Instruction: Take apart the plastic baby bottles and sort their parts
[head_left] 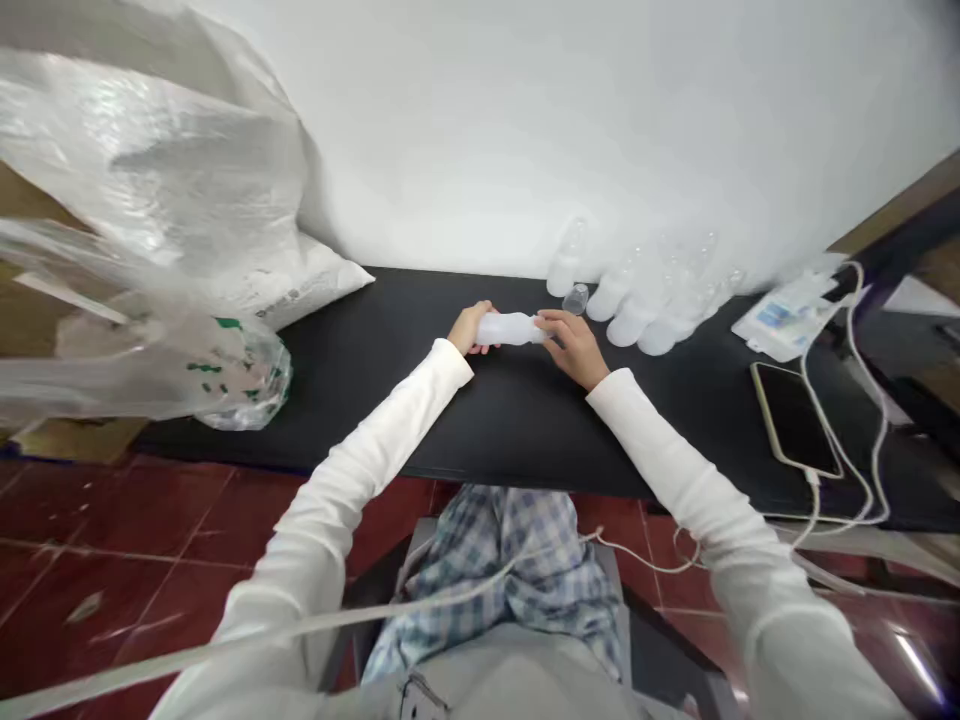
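A small white plastic bottle (510, 328) lies sideways between my hands over the black table (420, 400). My left hand (469, 328) is closed round its base end. My right hand (571, 345) pinches its neck end, where the cap sits. Just beyond my right hand a small clear cap (576, 298) rests on the table. Behind it a group of several white bottles (645, 300) stands against the white wall.
A big clear plastic sack (142, 230) bulges over the table's left end. A phone (795, 415) on a white cable (847, 380) lies at the right, beside a white packet (787, 315). Red tiled floor lies below the table's front edge.
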